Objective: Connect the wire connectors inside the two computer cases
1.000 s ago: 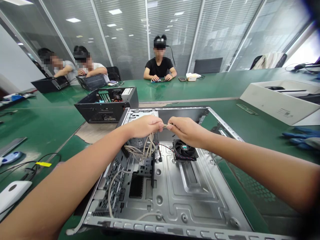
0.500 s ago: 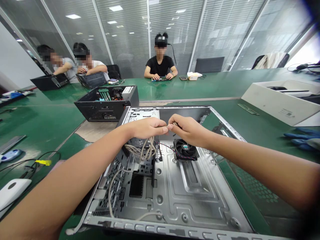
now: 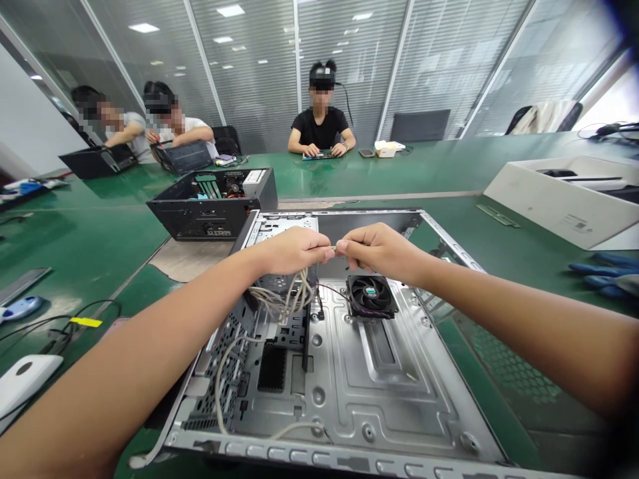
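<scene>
Over a bare metal computer case [image 3: 344,399], my left hand [image 3: 297,249] and my right hand [image 3: 382,249] meet fingertip to fingertip. Both are closed in a pinch on a short stretch of beige cable [image 3: 334,248], which shows in the small gap between them. A loose bundle of beige cables [image 3: 298,296] hangs below my left hand into the case, beside the drive bay. Below my right hand, a black cooling fan [image 3: 371,295] with a twisted dark lead rests on the case floor.
Behind the case stands another dark computer case [image 3: 214,206]. A white box [image 3: 564,199] and blue gloves [image 3: 606,273] lie to the right. On the left are a white device [image 3: 30,382] and black cables [image 3: 60,332]. Several people sit across the green table [image 3: 424,176].
My right fingers have shifted slightly, and more of the beige cable shows between my fingertips. My left hand stays nearly in place.
</scene>
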The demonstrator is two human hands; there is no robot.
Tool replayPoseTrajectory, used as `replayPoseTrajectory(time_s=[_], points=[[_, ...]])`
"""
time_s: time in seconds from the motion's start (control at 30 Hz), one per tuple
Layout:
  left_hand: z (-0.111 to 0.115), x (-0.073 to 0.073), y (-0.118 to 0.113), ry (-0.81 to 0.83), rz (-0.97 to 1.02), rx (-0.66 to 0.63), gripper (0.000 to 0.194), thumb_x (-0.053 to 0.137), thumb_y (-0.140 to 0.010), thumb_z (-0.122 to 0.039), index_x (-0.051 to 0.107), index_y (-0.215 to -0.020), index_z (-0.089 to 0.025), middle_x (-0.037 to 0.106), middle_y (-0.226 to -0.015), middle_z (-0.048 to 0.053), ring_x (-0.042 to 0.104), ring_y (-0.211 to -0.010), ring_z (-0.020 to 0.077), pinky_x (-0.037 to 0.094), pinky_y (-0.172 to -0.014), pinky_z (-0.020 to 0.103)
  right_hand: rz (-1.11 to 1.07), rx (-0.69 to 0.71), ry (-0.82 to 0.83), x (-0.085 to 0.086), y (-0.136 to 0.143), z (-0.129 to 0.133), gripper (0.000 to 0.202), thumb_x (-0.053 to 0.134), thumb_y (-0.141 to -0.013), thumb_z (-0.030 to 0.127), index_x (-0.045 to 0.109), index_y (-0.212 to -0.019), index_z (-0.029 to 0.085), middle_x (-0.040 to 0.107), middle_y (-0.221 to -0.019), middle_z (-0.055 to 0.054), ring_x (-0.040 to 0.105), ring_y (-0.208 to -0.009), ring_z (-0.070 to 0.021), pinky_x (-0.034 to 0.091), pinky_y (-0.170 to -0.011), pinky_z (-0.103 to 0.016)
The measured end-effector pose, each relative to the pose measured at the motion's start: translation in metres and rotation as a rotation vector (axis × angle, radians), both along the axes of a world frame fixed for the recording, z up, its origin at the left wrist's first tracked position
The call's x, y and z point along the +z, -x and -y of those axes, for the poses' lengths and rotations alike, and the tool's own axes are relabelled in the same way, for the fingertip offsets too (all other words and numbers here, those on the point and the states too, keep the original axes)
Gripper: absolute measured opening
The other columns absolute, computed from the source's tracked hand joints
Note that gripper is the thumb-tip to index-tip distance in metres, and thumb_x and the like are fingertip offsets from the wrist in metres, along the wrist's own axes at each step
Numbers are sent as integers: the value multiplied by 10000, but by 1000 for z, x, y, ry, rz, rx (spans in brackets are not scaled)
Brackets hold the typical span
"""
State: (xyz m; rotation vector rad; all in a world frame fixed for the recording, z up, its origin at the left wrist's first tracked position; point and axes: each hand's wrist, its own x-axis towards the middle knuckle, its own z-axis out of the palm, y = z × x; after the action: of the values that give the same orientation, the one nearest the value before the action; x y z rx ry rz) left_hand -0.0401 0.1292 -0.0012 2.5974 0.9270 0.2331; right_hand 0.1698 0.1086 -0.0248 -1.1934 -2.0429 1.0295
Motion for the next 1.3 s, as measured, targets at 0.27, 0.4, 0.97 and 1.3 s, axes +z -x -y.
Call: replayPoseTrajectory(time_s=[0.27,0.4,0.97,1.3], points=[[-2,-1,-1,1,23,-41,372,413,-910,-438,537,-678,-176,530,-636,-7,467,-634,120,329,-615,248,-81,103,162,-5,-1,-2,386,506,-942,509,571,-744,184,547,-507,28,399,-391,-75,311,-409,-238],[-2,-1,0,50,40,-27,393,402,-917,-470,519,-684,-177,511,-634,-12,458,-624,116,330,-596,238,-70,17,20,-5,-1,1,261,639,-857,448,514,-857,219,571,-586,44,439,-443,-97,328,-438,-249],[0,1,0,43,116,-30,401,438,-906,-483,448,-642,-181,436,-614,-30,391,-591,99,290,-565,234,-147,16,91,1,-2,3,347,527,-938,453,501,-699,204,541,-553,24,386,-420,-80,288,-432,-248],[0,-1,-1,14,52,-12,396,407,-908,-473,458,-642,-184,456,-600,-29,410,-586,105,302,-569,236,67,-31,-290,-3,-2,0,297,524,-893,451,611,-776,193,570,-666,5,452,-623,-133,319,-589,-280]])
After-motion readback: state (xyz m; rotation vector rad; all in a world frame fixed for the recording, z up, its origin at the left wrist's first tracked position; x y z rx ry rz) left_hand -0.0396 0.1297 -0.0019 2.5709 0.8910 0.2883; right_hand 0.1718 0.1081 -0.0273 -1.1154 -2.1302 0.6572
